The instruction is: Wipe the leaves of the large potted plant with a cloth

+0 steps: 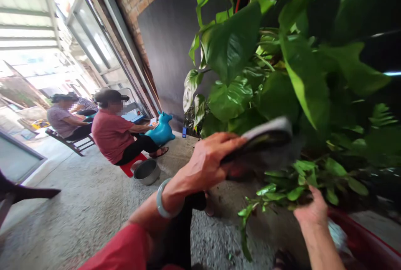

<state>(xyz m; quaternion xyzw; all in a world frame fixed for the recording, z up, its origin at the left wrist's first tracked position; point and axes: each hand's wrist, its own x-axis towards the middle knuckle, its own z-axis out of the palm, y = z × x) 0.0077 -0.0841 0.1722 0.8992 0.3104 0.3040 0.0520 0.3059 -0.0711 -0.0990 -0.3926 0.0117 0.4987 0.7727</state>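
Observation:
My left hand (208, 159) reaches across the middle with its fingers closed on the edge of a dark, pale-rimmed object (266, 134). Motion blurs that object, and I cannot tell whether it is a pot or something else. A bangle circles the left wrist. Lower right, my right hand (313, 211) grips a low leafy plant (303, 178), thumb up against the stems. Leaves hide part of its fingers. Some stems droop toward the floor left of this hand. Above both hands hang the broad leaves of a large potted plant (232, 48).
A red container edge (360, 236) lies beside my right forearm. On the left, a person in a red shirt (109, 136) sits on a red stool by a grey basin (147, 171). Beyond are a blue animal-shaped seat (163, 130), a phone (184, 132) and other seated people.

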